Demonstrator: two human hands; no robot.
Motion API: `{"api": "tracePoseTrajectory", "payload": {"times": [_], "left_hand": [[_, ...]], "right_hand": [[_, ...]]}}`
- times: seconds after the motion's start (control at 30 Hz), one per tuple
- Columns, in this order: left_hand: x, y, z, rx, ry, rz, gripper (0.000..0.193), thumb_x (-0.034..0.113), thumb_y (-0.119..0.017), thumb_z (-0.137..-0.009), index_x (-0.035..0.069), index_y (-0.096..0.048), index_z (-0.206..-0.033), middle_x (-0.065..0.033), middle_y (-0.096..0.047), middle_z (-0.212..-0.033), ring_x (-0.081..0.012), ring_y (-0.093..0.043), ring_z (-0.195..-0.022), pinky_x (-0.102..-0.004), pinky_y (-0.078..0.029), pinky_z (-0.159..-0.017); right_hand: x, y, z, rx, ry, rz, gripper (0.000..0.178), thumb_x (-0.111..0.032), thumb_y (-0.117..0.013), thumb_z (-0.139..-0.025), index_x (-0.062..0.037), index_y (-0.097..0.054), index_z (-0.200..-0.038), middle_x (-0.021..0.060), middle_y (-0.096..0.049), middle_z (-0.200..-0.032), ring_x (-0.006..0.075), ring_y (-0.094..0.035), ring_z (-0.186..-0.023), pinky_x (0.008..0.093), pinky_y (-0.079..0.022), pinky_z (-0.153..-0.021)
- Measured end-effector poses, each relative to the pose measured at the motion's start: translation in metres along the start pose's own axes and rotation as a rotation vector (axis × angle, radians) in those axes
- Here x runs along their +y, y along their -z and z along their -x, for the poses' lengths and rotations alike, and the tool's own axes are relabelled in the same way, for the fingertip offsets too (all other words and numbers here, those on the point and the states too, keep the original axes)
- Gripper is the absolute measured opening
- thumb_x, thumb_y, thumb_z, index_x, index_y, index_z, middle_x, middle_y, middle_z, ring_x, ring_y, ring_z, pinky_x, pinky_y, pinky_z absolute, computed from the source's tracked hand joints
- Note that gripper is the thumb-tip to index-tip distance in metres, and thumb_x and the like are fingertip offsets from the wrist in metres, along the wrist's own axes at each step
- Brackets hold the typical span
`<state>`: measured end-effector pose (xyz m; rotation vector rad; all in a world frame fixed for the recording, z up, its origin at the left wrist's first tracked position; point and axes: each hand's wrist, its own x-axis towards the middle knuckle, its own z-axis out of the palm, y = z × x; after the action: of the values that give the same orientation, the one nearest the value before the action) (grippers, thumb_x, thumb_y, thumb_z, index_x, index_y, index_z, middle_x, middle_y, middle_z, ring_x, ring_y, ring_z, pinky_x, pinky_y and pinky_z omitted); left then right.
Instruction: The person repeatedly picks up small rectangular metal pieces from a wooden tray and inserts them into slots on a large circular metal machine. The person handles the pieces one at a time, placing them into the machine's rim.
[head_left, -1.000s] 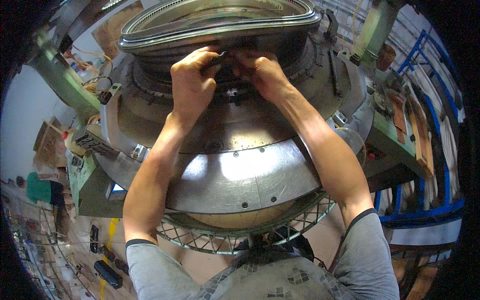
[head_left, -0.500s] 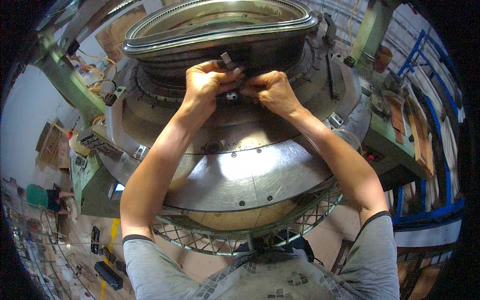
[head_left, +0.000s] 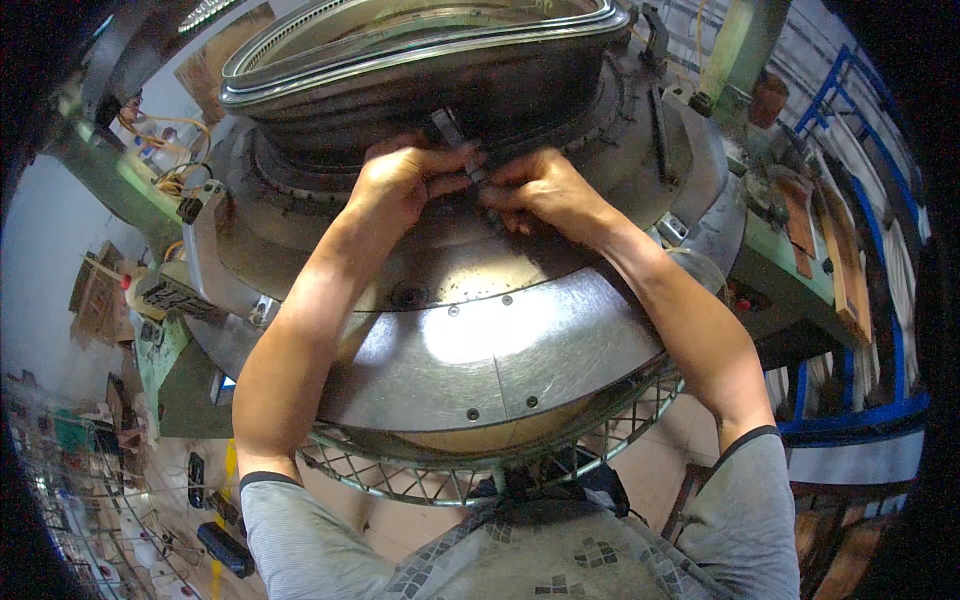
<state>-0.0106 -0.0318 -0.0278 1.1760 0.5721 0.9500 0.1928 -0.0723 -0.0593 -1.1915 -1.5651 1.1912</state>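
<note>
Close together over the machine's sloping dark body, both my hands work at a small grey metal piece. Its blocky upper end sticks up beyond the fingers of my left hand, whose thumb and fingers are pinched on it. Fingertips of my right hand are closed at its lower end, beside the left fingertips. The piece's exact kind is not plain, and the fingers partly cover it. Just past the hands stands a large round metal ring on a dark drum.
Nearest me is a shiny curved metal plate with several screws, above a green lattice guard ring. Green machine posts rise at both sides. A blue metal rack stands right; a wooden board leans near it.
The metal piece leans more, and its upper end sits slightly left of before. My right fingers have come nearer to the left ones. The whole view has shifted slightly.
</note>
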Motion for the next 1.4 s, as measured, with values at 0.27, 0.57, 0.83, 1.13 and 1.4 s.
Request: {"api": "tracePoseTrajectory", "payload": {"times": [0.27,0.57,0.83,1.13,1.4], "left_hand": [[0.001,0.005,-0.007,0.125,-0.085,-0.011,0.018,-0.005,-0.066,-0.086,-0.004,-0.068,-0.103,-0.0125,-0.071,-0.101,-0.0240,-0.071,-0.091,-0.0363,-0.060,-0.084],[-0.002,0.005,-0.011,0.211,-1.019,-1.307,0.020,-0.005,-0.069,-0.074,0.005,-0.073,-0.090,-0.0164,-0.069,-0.084,-0.0333,-0.070,-0.076,-0.0367,-0.057,-0.067],[-0.016,0.007,-0.014,0.151,-1.008,-1.497,0.006,-0.003,-0.062,-0.078,0.004,-0.063,-0.078,-0.0200,-0.063,-0.071,-0.0402,-0.065,-0.066,-0.0472,-0.052,-0.056],[-0.022,0.008,-0.014,0.149,-0.930,-1.568,0.027,-0.008,-0.063,-0.066,0.006,-0.071,-0.088,-0.0148,-0.069,-0.118,-0.0348,-0.072,-0.084,-0.0416,-0.061,-0.073],[-0.024,0.008,-0.016,0.120,-0.945,-1.570,0.018,-0.003,-0.063,-0.078,0.006,-0.073,-0.091,-0.0202,-0.071,-0.106,-0.0383,-0.071,-0.081,-0.0442,-0.059,-0.069]], "right_hand": [[0.022,0.010,-0.008,0.283,0.216,0.282,0.017,-0.012,-0.068,-0.082,-0.0001,-0.077,-0.091,0.0161,-0.072,-0.070,0.0177,-0.066,-0.057,0.0349,-0.052,-0.058],[0.020,0.004,-0.005,0.320,0.298,0.312,0.019,-0.013,-0.069,-0.092,0.0003,-0.073,-0.079,0.0025,-0.065,-0.064,0.0073,-0.054,-0.051,0.0255,-0.040,-0.045],[0.020,0.003,-0.005,0.353,0.380,0.337,0.019,-0.013,-0.071,-0.091,0.0003,-0.073,-0.079,0.0022,-0.064,-0.060,0.0082,-0.054,-0.047,0.0256,-0.040,-0.042],[0.018,0.002,-0.005,0.372,0.387,0.369,0.018,-0.013,-0.071,-0.091,0.0000,-0.073,-0.078,0.0021,-0.063,-0.058,0.0080,-0.055,-0.047,0.0259,-0.041,-0.042],[0.019,0.002,-0.005,0.377,0.389,0.378,0.018,-0.013,-0.072,-0.090,-0.0001,-0.073,-0.077,0.0018,-0.063,-0.059,0.0078,-0.054,-0.048,0.0261,-0.040,-0.043]]}}
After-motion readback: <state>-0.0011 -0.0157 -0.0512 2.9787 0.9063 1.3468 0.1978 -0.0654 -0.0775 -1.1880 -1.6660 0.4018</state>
